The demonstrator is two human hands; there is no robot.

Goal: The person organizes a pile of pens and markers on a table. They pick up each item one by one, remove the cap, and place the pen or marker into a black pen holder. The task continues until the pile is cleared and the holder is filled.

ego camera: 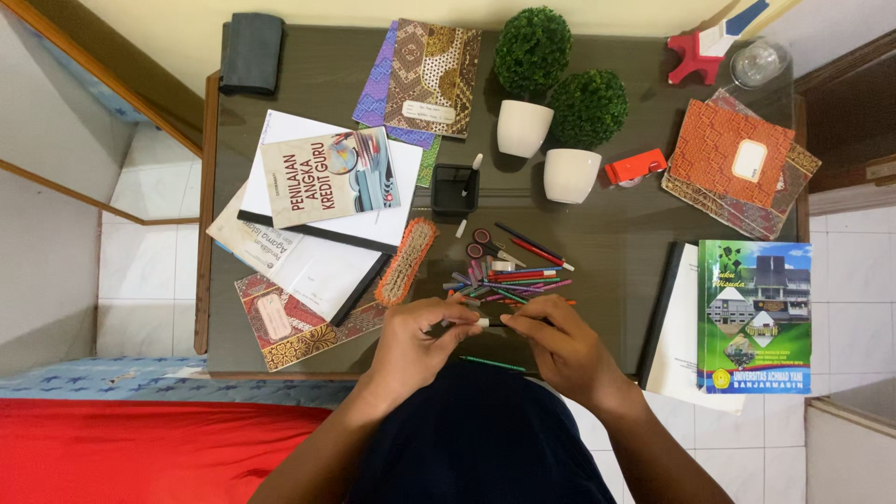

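Head view: a white pen (pixel 464 323) is pinched between the left hand (pixel 417 341) and the right hand (pixel 558 343) at the desk's (pixel 616 243) near edge, just before the pile of pens and pencils (pixel 509 280). A green pencil (pixel 493 363) lies beneath (near the edge); it could be knocked off by a wrist.

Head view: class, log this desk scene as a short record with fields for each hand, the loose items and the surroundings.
left hand: pinching a thin pen-like item at the desk's near edge
right hand: gripping the same item's other end
pile of pens and pencils: just beyond both hands
scissors: behind the pile
black holder: further back
potted plants: two, white pots
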